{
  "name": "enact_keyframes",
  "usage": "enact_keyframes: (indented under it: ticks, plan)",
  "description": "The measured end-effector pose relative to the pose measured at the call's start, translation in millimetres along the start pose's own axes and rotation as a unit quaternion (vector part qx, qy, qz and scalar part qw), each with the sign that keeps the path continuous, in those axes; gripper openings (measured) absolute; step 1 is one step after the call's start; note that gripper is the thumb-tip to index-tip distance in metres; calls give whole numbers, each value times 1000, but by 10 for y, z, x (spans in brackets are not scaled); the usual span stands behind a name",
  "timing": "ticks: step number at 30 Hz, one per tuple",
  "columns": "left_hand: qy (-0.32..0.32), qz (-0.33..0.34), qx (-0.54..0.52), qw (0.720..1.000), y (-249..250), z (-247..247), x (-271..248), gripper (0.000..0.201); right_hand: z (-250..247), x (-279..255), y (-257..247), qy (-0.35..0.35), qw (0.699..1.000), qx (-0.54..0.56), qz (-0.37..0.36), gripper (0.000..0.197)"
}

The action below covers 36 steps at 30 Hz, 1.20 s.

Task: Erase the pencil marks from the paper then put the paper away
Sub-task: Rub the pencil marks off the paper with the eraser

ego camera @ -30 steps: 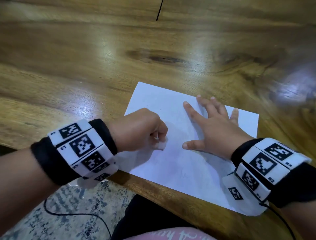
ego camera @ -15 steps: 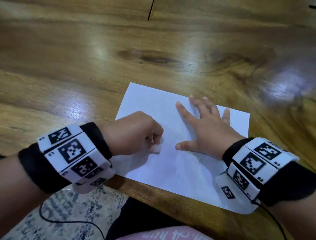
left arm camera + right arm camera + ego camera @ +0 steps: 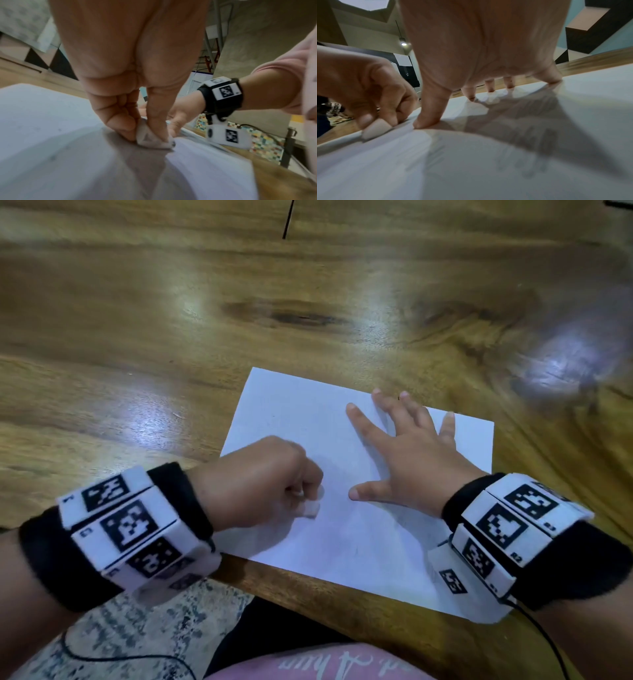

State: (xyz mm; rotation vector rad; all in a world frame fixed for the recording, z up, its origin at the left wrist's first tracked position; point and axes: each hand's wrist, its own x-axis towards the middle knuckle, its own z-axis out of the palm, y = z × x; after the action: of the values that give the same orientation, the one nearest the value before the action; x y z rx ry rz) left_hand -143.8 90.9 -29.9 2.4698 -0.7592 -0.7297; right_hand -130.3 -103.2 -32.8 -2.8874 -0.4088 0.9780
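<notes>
A white sheet of paper [image 3: 291, 419] lies near the front edge of the wooden table [image 3: 137, 320]. My left hand [image 3: 260, 484] pinches a small white eraser [image 3: 310, 508] and holds it down on the sheet's left half. The left wrist view shows the eraser [image 3: 149, 136] between thumb and fingers, touching the paper [image 3: 42, 121]. My right hand [image 3: 404, 460] lies flat with spread fingers on the sheet's right half. In the right wrist view its fingertips [image 3: 426, 121] press the paper [image 3: 488, 169], with the eraser [image 3: 375, 128] at left. Faint grey marks show near the sheet's front.
The table's front edge [image 3: 342, 601] runs just below the paper. Beyond the sheet the wood carries a dark knot [image 3: 294, 316] and a black seam line [image 3: 287, 219]. A patterned rug [image 3: 137, 621] and a black cable [image 3: 120, 657] lie below the edge.
The left hand with the eraser has slid slightly back and to the left on the sheet. The right hand stays flat in the same place on the paper.
</notes>
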Motion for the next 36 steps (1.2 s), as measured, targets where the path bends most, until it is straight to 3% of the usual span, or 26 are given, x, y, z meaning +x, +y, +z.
enact_keyframes:
  ticks: [3, 5, 8, 10, 14, 16, 19, 22, 28, 33, 36]
  plan:
    - [99, -17, 18, 995, -41, -106, 199, 4, 5, 0, -2, -1, 1000, 0, 2, 105]
    - [128, -35, 19, 991, -52, -114, 238, 3, -2, 1, 1, -2, 1000, 2, 4, 105]
    - [64, -15, 15, 998, -31, -18, 46, 15, -10, -2, 0, -4, 1000, 1, 4, 105]
    - [15, -18, 6, 1000, -43, -11, -32, 8, -6, -3, -1, 3, 1000, 2, 3, 105]
    - [120, -56, 26, 991, -142, -177, 153, 5, 0, -3, -6, 9, 1000, 4, 2, 104]
    - [144, -63, 13, 988, -132, -174, 182, 6, 3, -2, -8, 7, 1000, 2, 3, 104]
    - [106, -25, 0, 994, -87, 29, -57, 39, 5, 3, -5, 5, 1000, -1, 4, 104]
    - [37, -17, -34, 999, -69, 156, -285, 24, 13, 5, -5, 6, 1000, -3, 2, 104]
    - [111, -11, 0, 994, -115, 14, -14, 13, 12, -1, -11, 5, 1000, -1, 2, 104]
    - [14, -14, -53, 998, -132, 226, -378, 11, 3, -3, -4, 3, 1000, -1, 3, 103]
    - [64, -19, -20, 998, -156, 145, -266, 13, 9, -4, -7, 7, 1000, -3, 0, 103]
